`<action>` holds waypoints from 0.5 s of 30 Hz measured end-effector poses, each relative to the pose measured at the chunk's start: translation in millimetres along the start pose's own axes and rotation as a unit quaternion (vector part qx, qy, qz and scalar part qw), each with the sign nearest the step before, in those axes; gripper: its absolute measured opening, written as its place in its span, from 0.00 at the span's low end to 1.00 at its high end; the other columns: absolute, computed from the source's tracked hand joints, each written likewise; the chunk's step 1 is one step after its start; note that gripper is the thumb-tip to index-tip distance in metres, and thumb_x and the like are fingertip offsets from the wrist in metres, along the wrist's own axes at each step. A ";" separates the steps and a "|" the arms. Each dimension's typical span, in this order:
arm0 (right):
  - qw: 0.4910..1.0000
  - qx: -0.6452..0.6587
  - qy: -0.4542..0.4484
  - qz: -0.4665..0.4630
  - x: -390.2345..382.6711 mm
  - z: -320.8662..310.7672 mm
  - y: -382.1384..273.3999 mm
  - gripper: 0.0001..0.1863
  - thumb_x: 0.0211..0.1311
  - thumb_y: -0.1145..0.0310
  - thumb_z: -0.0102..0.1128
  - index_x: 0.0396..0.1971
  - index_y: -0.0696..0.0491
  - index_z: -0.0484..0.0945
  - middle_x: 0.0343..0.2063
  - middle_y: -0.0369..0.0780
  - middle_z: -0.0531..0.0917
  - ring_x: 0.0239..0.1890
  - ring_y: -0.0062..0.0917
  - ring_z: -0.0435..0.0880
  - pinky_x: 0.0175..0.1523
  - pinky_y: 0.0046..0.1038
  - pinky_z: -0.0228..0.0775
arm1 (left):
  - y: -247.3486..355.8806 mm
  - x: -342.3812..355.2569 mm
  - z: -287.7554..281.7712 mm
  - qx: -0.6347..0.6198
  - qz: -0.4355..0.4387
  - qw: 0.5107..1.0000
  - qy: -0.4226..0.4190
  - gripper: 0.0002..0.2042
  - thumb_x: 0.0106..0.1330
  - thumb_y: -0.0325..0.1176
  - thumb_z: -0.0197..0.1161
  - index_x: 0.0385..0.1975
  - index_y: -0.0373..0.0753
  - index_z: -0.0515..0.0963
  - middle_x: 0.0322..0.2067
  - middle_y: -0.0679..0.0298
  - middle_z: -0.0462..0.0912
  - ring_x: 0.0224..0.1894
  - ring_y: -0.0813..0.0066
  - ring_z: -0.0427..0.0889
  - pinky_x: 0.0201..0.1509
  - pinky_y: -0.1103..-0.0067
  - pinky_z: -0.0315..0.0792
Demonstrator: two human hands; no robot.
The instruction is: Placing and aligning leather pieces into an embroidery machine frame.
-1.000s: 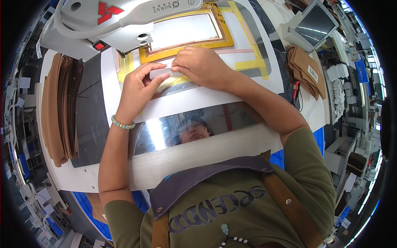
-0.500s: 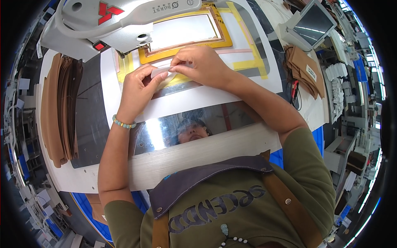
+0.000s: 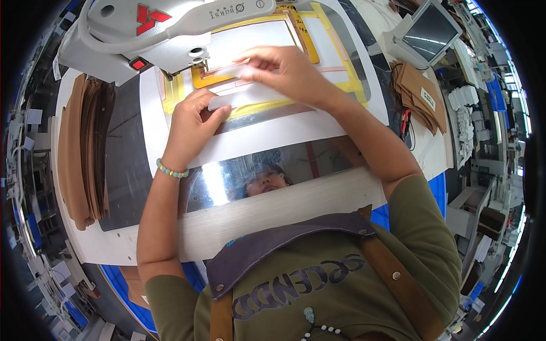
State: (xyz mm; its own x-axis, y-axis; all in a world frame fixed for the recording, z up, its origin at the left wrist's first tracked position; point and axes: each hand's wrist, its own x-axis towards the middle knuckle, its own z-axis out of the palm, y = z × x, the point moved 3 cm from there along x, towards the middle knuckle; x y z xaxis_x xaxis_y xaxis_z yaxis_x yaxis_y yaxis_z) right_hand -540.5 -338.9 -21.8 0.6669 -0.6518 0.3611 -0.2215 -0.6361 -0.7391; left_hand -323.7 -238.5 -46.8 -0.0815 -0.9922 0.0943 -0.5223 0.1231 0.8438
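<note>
My left hand (image 3: 193, 122), a beaded bracelet at its wrist, pinches a small whitish strip (image 3: 220, 102) between thumb and fingers. It is low over the near edge of a white sheet (image 3: 165, 136) marked with yellow tape. My right hand (image 3: 293, 74) is farther out, over the near side of a yellow frame (image 3: 310, 48). Its fingertips are blurred and closed together on a thin pale strip (image 3: 227, 72), smeared by motion. Beside both hands, at upper left, is the head of a white sewing machine (image 3: 176, 51).
A stack of brown folded pieces (image 3: 82, 153) stands at the left. At the right lie more brown pieces (image 3: 418, 94), red-handled snips (image 3: 405, 123) and a screen on a stand (image 3: 432, 34). A shiny metal plate (image 3: 267, 173) spans the near table.
My right hand has moved away from my left, farther out and slightly right, taking a pale strip with it. My left hand has barely moved and still pinches its strip.
</note>
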 end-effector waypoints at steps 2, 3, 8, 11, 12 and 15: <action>0.992 0.067 0.033 0.104 8.5 -30.8 9.7 0.08 0.74 0.68 0.70 0.44 0.57 0.88 0.31 0.33 0.89 0.32 0.11 0.82 0.40 0.18 0.76 | 8.9 -0.6 -4.3 0.123 0.081 0.989 0.009 0.11 0.68 0.35 0.76 0.37 0.31 0.87 0.32 0.61 0.83 0.34 0.70 0.83 0.38 0.75 0.77; 0.987 0.105 0.099 0.076 12.1 -50.3 9.8 0.08 0.68 0.68 0.72 0.40 0.57 0.91 0.34 0.36 0.92 0.35 0.13 0.86 0.38 0.22 0.76 | 11.8 0.8 -7.1 0.123 0.083 0.989 0.007 0.11 0.68 0.35 0.76 0.37 0.31 0.87 0.32 0.61 0.83 0.34 0.70 0.83 0.38 0.75 0.77; 0.990 0.022 0.072 0.118 43.8 -110.7 1.2 0.11 0.74 0.72 0.63 0.47 0.62 0.89 0.36 0.38 0.92 0.36 0.16 0.86 0.44 0.22 0.78 | 8.3 4.4 -44.4 0.326 0.154 0.926 0.115 0.10 0.69 0.34 0.73 0.34 0.32 0.86 0.35 0.58 0.85 0.38 0.61 0.85 0.43 0.68 0.79; 0.988 -0.118 -0.024 0.094 61.2 -94.0 10.4 0.11 0.73 0.70 0.63 0.46 0.58 0.90 0.34 0.39 0.92 0.33 0.17 0.84 0.41 0.24 0.76 | -16.4 3.6 -48.7 0.354 0.175 0.916 0.075 0.11 0.71 0.31 0.70 0.47 0.33 0.87 0.53 0.55 0.87 0.55 0.53 0.84 0.59 0.66 0.78; 0.977 -0.165 -0.092 0.098 65.5 -82.2 26.3 0.08 0.74 0.71 0.64 0.44 0.55 0.90 0.35 0.38 0.92 0.35 0.17 0.86 0.44 0.24 0.77 | -21.3 4.7 -44.0 0.375 0.208 0.902 0.058 0.14 0.71 0.31 0.69 0.53 0.33 0.86 0.60 0.54 0.86 0.63 0.49 0.81 0.66 0.65 0.75; 0.981 -0.097 -0.160 0.060 64.9 -39.8 60.7 0.07 0.73 0.72 0.64 0.43 0.56 0.89 0.29 0.37 0.86 0.34 0.20 0.82 0.43 0.27 0.75 | -34.7 5.4 -35.6 0.368 0.135 0.920 -0.009 0.23 0.74 0.37 0.66 0.66 0.35 0.80 0.73 0.49 0.74 0.76 0.43 0.66 0.80 0.56 0.59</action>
State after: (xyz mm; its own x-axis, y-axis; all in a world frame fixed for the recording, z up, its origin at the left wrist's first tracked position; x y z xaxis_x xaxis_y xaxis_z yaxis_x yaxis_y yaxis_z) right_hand -539.0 -436.3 -20.6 0.8107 -0.5826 0.0582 -0.4215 -0.6497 -0.6326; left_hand -275.8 -248.9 -56.8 -0.3030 -0.9237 0.2345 -0.9138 0.3515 0.2037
